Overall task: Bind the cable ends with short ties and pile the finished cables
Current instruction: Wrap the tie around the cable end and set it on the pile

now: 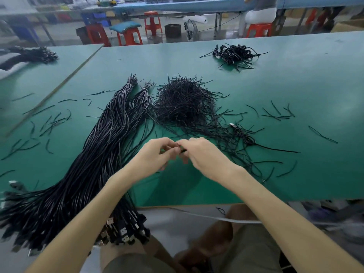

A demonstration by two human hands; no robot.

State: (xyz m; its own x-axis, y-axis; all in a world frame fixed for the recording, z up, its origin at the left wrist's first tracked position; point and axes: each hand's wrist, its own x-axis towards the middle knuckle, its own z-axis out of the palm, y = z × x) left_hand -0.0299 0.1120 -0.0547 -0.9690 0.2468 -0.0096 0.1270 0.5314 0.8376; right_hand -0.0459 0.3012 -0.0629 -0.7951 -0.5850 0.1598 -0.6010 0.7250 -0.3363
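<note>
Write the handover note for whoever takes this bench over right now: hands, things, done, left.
Left hand and right hand both pinch one short tie above the table.
Tie heap at centre. Long cable bundle on the left, plugs over the near edge. One coiled cable lies to the right.
Done: a small finished pile, far right.
Left: the large bundle, apparently still to bind.

I can read no text, label, brand or number anywhere in my feed. The blue bins [96,18] under the far bench [177,5] and the cardboard box [347,26] at right may carry print, but they are too blurred to tell.
</note>
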